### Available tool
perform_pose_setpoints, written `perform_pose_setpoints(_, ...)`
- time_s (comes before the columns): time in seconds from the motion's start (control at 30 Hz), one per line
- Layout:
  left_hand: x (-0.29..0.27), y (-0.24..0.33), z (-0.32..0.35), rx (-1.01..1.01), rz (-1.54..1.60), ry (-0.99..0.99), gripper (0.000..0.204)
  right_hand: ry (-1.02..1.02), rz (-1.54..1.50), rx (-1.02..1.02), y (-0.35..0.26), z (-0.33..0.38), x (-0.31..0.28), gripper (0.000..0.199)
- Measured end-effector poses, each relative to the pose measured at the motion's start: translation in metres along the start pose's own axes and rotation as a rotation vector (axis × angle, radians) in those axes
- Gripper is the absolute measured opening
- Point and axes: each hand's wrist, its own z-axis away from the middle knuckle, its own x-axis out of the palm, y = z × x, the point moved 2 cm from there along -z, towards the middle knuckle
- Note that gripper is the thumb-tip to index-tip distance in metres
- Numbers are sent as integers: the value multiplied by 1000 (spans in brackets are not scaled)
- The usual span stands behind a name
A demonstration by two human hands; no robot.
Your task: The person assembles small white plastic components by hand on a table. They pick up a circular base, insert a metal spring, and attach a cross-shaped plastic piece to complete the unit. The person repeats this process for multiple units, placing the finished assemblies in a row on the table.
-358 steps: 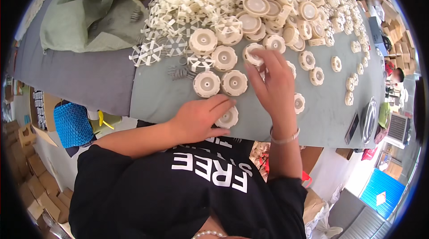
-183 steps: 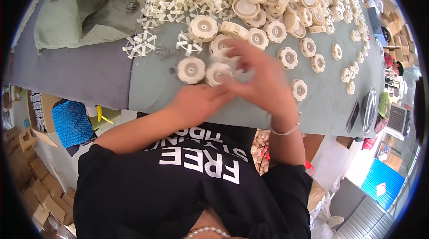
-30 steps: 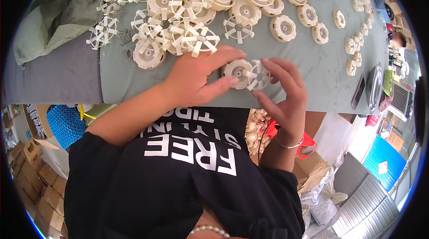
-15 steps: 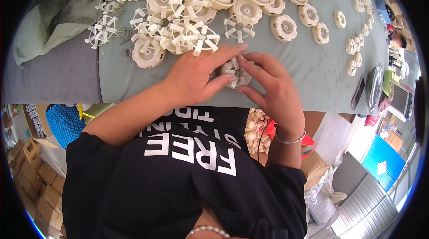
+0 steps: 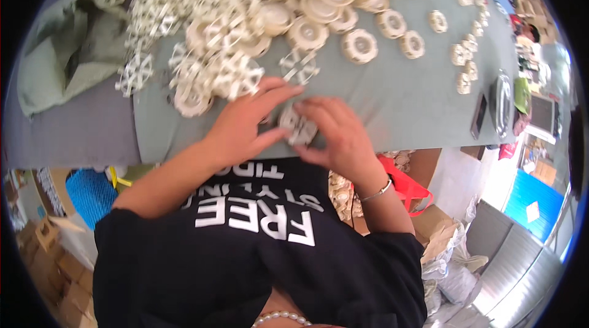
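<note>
A small round off-white plastic part [image 5: 299,130] with ribs like spokes is between my two hands, close to the table's near edge. My right hand [image 5: 341,135] curls its fingers over the part's far and right sides, its thumb on the near side. From the left, my left hand [image 5: 248,121] presses its thumb against the part, the index finger reaching past its far side. A small dark ring-like thing shows in the gap beside the left thumb, too blurred to name. Just beyond the hands lies a loose spoked plastic ring [image 5: 299,67].
A heap of spoked rings [image 5: 162,21] and round plastic housings [image 5: 308,34] covers the far left and middle of the table [image 5: 392,95]. Small round parts [image 5: 464,53] line the right. A phone [image 5: 478,116] and an oval dish [image 5: 503,104] lie at the right edge; a cloth bag [image 5: 61,58] lies left.
The head view has shifted, so the table contents appear further left. My right hand's fingers have spread a little wider around the part, and the part shows more between the hands.
</note>
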Motion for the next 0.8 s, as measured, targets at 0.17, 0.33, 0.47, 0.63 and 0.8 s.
perform_pose_setpoints(0.17,7,-2,3,199,-123,170,59,205,268,241,89,49,-78,72)
perform_pose_setpoints(0.33,26,11,-13,150,-168,149,48,506,387,237,156,12,-121,72)
perform_pose_setpoints(0.47,25,9,-23,147,-263,208,39,480,291,138,186,-47,-100,68)
perform_pose_setpoints(0.63,14,6,-13,157,-409,434,32,352,142,33,147,-46,-79,63)
perform_pose_setpoints(0.8,14,-2,-25,52,-585,401,28,459,238,1,86,-18,-64,66)
